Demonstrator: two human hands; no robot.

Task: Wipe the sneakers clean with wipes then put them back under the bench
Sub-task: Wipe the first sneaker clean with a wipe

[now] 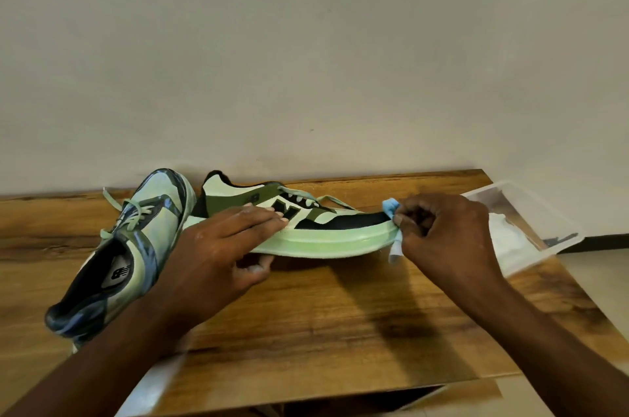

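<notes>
left hand [224,246] grips sneaker [306,229] midsole, raised above worktop [340,314] | right hand [442,232] pinches wipe [391,205] on its toe | second sneaker [129,246] on worktop, left

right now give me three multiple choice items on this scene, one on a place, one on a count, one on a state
1. Where is the clear plastic container?
A. at the wooden bench top's right edge
B. under the bench
C. between the sneakers

2. How many sneakers are in view?
A. one
B. two
C. three

3. What is the right hand doing?
A. resting open on the wood
B. pinching a pale blue wipe against the toe of the green and black sneaker
C. tying a lace

Answers: 1 A, it overhangs the right edge. 2 B, a second green and dark sneaker lies left. 3 B, fingers curl round the wipe while the left hand holds the sneaker.
</notes>
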